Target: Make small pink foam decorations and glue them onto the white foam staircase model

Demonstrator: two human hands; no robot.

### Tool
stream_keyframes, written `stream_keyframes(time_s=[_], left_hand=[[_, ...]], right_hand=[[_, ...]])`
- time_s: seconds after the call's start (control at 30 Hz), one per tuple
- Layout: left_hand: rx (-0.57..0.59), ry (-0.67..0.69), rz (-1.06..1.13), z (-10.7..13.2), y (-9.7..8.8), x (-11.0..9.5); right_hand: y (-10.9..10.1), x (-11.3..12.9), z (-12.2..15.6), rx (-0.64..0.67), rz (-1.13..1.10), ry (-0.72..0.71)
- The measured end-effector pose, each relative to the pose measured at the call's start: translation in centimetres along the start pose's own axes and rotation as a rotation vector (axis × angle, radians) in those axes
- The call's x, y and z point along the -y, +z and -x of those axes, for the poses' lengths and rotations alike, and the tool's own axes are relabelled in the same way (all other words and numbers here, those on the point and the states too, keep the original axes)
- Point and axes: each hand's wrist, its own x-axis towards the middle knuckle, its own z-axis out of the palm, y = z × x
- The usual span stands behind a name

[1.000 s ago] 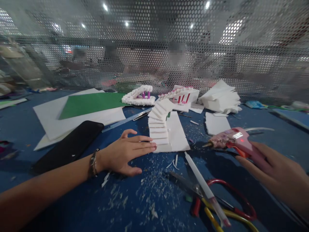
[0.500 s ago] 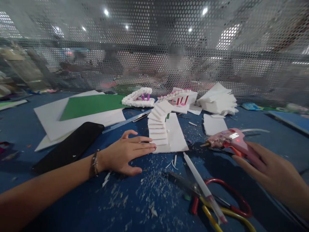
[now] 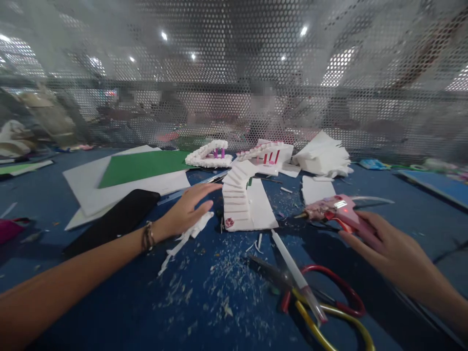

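1 left hand [image 3: 183, 213], mine, relaxed and empty, now off the white staircase's [image 3: 236, 201] near-left corner, baring 1 reddish rosette [image 3: 229, 223]; my right hand [image 3: 390, 246] grips 1 glue gun [image 3: 340, 208].

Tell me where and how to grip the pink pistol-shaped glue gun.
Probably best take the pink pistol-shaped glue gun by its handle, from the right, as the right hand does: the handle slants down to that side, while the narrow nozzle points left, away from the hand.
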Motion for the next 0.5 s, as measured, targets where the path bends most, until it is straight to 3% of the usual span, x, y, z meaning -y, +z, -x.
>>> stream_keyframes(time_s=[0.3,0.5], left_hand=[[0.042,-0.297,0.296,-6.8,0.9,0.3],[0.148,-0.398,0.463,-7.7,2.0,-0.8]], right_hand=[[0.2,0.0,0.1,-0.023,-0.016,-0.052],[0.4,-0.6,0.0,-0.054,0.006,-0.11]])
